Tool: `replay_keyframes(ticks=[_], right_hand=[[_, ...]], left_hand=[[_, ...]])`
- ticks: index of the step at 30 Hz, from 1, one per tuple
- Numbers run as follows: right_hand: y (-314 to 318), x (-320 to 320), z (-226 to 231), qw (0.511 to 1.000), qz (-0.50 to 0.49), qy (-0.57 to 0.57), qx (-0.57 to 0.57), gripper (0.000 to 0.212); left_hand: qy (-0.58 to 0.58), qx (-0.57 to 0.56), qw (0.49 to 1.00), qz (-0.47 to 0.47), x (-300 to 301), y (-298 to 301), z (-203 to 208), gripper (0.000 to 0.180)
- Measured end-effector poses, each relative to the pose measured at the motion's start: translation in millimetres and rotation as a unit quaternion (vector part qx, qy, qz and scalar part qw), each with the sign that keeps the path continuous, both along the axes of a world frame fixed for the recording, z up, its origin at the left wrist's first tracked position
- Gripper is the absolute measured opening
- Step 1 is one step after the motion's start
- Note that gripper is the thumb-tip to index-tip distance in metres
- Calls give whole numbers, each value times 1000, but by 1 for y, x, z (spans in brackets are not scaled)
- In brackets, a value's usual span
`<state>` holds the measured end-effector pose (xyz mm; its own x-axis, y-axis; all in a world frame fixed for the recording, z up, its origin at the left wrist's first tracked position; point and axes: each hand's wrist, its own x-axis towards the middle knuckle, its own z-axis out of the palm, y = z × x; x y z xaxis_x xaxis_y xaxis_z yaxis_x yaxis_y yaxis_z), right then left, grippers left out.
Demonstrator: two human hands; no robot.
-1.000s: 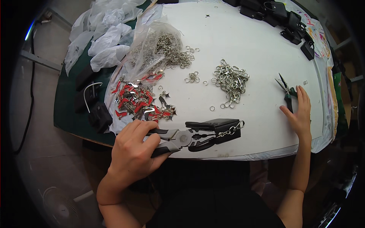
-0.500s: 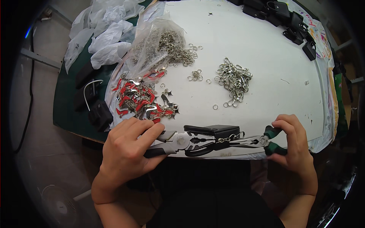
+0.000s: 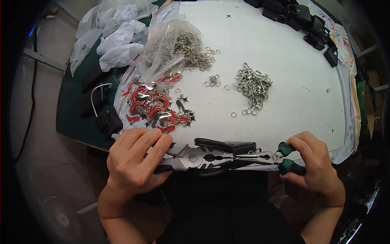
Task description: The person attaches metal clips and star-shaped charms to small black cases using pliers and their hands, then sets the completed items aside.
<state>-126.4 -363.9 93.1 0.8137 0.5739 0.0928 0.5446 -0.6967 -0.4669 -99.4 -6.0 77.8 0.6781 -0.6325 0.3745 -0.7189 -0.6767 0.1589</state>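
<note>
My left hand (image 3: 140, 158) is wrapped round the handles of grey-and-black pliers (image 3: 193, 157), whose jaws point right. In my right hand (image 3: 313, 162) are green-handled needle-nose pliers (image 3: 276, 157), their thin jaws pointing left. The two sets of jaws come close together over a small black case (image 3: 243, 145) with a black strap loop (image 3: 209, 143), at the table's near edge. The jaws overlap the case, and whatever sits between their tips is too small to make out. Just beyond my left hand lies a heap of red and black shoe-shaped metal charms (image 3: 154, 105).
Metal rings (image 3: 191, 53) spill from a clear plastic bag (image 3: 162, 49). A pile of silver clasps (image 3: 254, 87) lies mid-table, with a few loose rings (image 3: 212, 81) to its left. Black cases (image 3: 300, 18) line the far right; crumpled white bags (image 3: 120, 44) sit far left.
Both pliers have come closer together, the right ones moving left and slightly down. The black case sits lower and tilts differently, and its small chain is no longer visible.
</note>
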Motion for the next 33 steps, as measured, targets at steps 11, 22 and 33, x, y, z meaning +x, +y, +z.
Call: replay_keyframes(ticks=[11,22,33], right_hand=[[3,-6,-4,995,-29,89,30,58],[-30,-10,-10,996,-56,-58,-47,62],[-23,10,-50,997,-15,-56,42,58]], left_hand=[[-50,-1,999,-5,3,2,-7,68],[103,-51,989,92,-16,-1,-29,56],[183,-173,964,90,-17,-61,-62,66]])
